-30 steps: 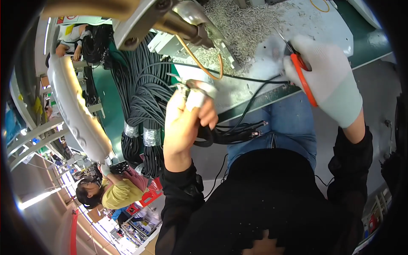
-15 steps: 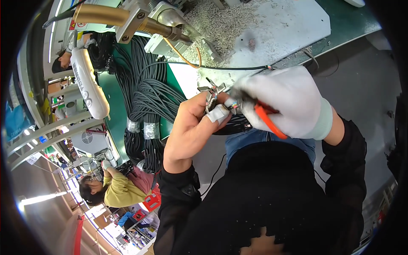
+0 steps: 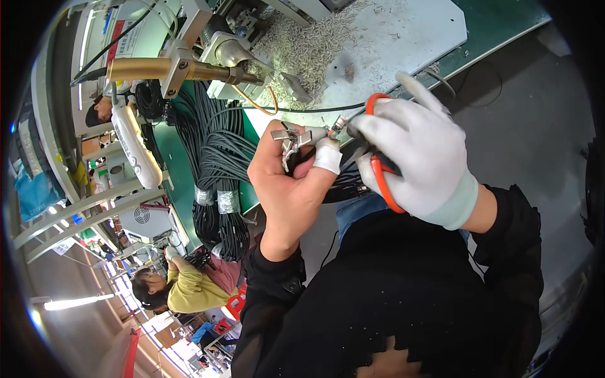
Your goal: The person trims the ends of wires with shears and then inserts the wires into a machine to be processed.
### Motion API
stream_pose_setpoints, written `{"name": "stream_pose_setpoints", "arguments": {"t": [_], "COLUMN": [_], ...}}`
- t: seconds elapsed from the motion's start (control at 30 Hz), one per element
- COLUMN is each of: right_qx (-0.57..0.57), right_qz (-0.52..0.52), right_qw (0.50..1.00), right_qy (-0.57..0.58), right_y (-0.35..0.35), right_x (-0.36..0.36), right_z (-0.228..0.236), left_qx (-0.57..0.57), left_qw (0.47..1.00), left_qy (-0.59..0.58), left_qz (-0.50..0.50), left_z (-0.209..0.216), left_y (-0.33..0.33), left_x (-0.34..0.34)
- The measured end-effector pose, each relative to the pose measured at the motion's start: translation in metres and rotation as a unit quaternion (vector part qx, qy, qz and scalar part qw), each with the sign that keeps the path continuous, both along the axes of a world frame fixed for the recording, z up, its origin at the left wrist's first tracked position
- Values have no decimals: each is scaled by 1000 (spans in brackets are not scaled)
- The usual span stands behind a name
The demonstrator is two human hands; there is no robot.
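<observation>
Glove (image 3: pixel 422 157) matt knit; connectors (image 3: pixel 291 140) seemingly shiny metal.

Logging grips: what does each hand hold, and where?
Left hand pinches small metal connectors at the cable ends; gloved right hand grips orange-handled cutters by the handles.

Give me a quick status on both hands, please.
Left hand pinching metal connectors. Gloved right hand gripping orange-handled cutters at the connectors. Nothing in between.
</observation>
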State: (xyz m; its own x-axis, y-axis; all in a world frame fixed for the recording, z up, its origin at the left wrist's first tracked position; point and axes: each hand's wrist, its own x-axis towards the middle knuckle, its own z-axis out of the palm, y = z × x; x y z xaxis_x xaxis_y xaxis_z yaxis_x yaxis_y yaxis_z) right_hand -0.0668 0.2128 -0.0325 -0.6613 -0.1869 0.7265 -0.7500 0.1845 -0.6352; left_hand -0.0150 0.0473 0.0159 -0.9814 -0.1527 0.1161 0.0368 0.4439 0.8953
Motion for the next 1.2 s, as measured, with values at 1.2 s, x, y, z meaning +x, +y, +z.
{"name": "stream_pose_setpoints", "arguments": {"t": [1.2], "right_qx": [118], "right_qz": [185], "right_qw": [940], "right_qy": [-262], "right_y": [-28], "right_x": [16], "right_z": [-1], "left_qx": [44], "left_qw": [990], "left_qy": [-83], "left_qz": [101], "left_z": [-23], "left_y": [-78], "left_x": [11]}}
